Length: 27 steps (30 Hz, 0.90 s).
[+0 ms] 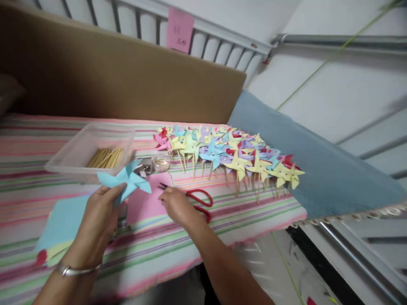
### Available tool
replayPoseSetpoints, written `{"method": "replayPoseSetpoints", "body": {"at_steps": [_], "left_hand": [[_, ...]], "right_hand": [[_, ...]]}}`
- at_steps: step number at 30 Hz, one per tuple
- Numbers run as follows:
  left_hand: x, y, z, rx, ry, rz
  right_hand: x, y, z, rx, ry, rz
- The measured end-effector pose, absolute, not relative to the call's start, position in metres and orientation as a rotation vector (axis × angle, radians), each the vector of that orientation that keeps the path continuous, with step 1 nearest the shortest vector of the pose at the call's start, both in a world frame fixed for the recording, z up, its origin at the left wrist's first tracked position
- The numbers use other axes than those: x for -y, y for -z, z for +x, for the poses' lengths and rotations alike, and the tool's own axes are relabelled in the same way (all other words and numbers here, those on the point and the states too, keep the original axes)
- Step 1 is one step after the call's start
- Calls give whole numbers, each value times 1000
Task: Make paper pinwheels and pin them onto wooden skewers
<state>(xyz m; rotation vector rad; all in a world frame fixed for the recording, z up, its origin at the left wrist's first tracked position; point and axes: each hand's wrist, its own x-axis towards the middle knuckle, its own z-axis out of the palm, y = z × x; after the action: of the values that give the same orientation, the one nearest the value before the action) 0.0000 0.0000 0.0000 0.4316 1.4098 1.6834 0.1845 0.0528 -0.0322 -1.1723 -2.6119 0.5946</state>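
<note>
As left grip (101, 209) pinches, pinwheel (130, 179) — jutting beyond

Saw 1 brown cardboard panel (127, 80) standing on edge, with a striped tablecloth (235, 228) spread out in front. Noted, behind the panel, a white radiator (148, 29) and, above the panel's top edge, 1 pink note (180, 29) with dark handwriting too blurred to read. Found, right of the panel, a blue cloth (333, 178) with pale rings along the lower edge. Spotted, up and right of the panel, a grey pipe (311, 40) and a slanting green cord (311, 76).
</note>
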Motion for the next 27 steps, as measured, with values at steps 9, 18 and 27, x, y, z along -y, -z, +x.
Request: {"method": "replayPoseSetpoints", "body": {"at_steps": [9, 18, 27], "left_hand": [[-3, -3, -4, -1251, -1706, 343], [-5, -7, -1, -1286, -1670, 402], [-7, 2, 16, -1300, -1626, 548]], "right_hand": [[-52, 31, 179, 2445, -738, -1348], [-55, 9, 177, 2062, -977, -1298], [-38, -22, 168, 1707, -1084, -980]]}}
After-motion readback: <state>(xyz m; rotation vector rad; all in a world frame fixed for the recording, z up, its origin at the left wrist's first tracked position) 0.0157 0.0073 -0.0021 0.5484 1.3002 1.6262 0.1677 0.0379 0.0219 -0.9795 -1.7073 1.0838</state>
